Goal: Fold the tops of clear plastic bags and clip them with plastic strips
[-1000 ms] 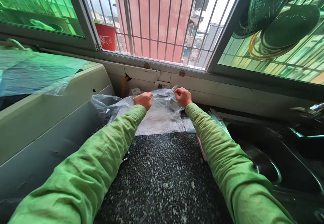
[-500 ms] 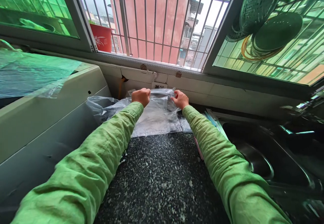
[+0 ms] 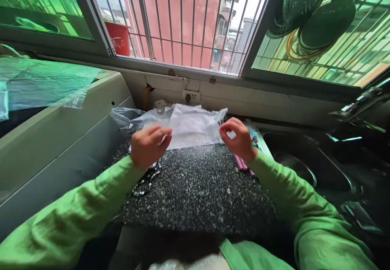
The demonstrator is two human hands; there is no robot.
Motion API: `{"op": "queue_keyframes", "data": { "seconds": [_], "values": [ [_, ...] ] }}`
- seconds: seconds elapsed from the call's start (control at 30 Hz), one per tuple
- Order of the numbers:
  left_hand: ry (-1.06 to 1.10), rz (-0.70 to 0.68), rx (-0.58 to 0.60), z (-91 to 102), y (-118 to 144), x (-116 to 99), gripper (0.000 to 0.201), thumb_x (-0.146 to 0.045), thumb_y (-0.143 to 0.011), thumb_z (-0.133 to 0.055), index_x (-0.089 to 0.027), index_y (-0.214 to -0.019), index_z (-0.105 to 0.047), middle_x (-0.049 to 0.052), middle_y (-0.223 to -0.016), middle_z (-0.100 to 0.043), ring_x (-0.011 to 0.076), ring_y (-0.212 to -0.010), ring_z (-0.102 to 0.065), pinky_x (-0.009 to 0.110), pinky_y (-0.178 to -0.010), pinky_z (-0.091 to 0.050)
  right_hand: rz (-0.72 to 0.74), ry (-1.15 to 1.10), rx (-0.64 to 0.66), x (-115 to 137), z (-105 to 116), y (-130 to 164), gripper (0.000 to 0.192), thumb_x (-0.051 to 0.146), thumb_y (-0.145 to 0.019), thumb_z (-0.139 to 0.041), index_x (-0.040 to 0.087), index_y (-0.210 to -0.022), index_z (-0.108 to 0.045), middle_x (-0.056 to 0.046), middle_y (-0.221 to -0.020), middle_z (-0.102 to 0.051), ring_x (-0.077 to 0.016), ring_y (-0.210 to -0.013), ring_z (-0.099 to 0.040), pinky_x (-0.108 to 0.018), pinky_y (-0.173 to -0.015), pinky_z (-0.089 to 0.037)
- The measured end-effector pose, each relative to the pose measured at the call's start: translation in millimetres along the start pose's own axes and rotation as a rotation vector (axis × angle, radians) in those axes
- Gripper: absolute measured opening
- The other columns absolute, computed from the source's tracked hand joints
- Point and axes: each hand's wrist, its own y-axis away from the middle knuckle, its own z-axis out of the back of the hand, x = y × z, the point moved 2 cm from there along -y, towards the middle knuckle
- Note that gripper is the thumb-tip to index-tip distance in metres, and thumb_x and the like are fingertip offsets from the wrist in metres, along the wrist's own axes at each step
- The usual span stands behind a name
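A clear plastic bag (image 3: 195,125) lies across the far end of the speckled black counter (image 3: 195,192), its top part looking whitish. My left hand (image 3: 150,146) is just in front of the bag's left part, fingers bent, with a small gap between thumb and forefinger and nothing visible in it. At the bag's right edge, my right hand (image 3: 239,138) curls thumb and forefinger into a ring with the tips together. Whether a bit of the plastic is between those tips, I cannot make out. Both hands are slightly blurred.
Below my left hand lies a shiny silvery chain-like strip (image 3: 146,184). Pink sticks (image 3: 240,162) are by my right wrist. A dark sink (image 3: 319,168) with a tap (image 3: 356,101) is on the right. A grey appliance (image 3: 100,99) stands left; a wall socket (image 3: 191,96) is behind.
Both hands have drawn back towards me and spread wider apart. The left one has loosened from a fist. The bag's upper part now lies flatter and whiter, and the socket behind it shows fully.
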Motion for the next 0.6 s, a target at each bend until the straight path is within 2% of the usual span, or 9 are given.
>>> {"op": "queue_keyframes", "data": {
  "seconds": [0.17, 0.27, 0.43, 0.6],
  "values": [
    [0.071, -0.366, 0.088, 11.3, 95, -21, 0.017, -0.018, -0.079, -0.045, -0.024, -0.077, -0.06, -0.002, -0.054, -0.054, 0.0098, -0.049, -0.046, 0.022, -0.049, -0.034, 0.046, 0.01, 0.135, 35, 5, 96, 0.007, 0.016, -0.073, -0.054, 0.02, -0.068, -0.055, -0.001, -0.067, -0.055, -0.0144, -0.068, -0.05, -0.03, -0.064, -0.041],
    [0.101, -0.477, 0.165, 11.5, 136, -32, 0.016, -0.015, -0.079, -0.045, -0.021, -0.079, -0.06, -0.001, -0.054, -0.054, 0.0108, -0.049, -0.046, 0.024, -0.049, -0.034, 0.007, -0.018, 0.204, 49, 1, 134, 0.007, 0.015, -0.073, -0.054, 0.021, -0.07, -0.056, -0.002, -0.067, -0.056, -0.0146, -0.068, -0.05, -0.03, -0.064, -0.041],
    [0.168, -0.494, 0.245, 11.6, 178, -38, 0.015, -0.014, -0.08, -0.044, -0.018, -0.083, -0.058, 0.001, -0.059, -0.055, 0.0118, -0.053, -0.047, 0.026, -0.051, -0.035, -0.082, -0.063, 0.251, 67, -4, 165, 0.006, 0.016, -0.075, -0.053, 0.02, -0.071, -0.056, -0.002, -0.067, -0.056, -0.0141, -0.067, -0.049, -0.029, -0.063, -0.041],
    [0.211, -0.495, 0.264, 14.1, 199, -36, 0.014, -0.012, -0.081, -0.044, -0.015, -0.086, -0.057, 0.002, -0.062, -0.054, 0.0119, -0.055, -0.045, 0.026, -0.052, -0.034, -0.174, -0.176, 0.284, 73, 3, 168, 0.004, 0.02, -0.075, -0.055, 0.019, -0.072, -0.058, -0.002, -0.068, -0.056, -0.0138, -0.067, -0.051, -0.029, -0.064, -0.042]
  ]
}}
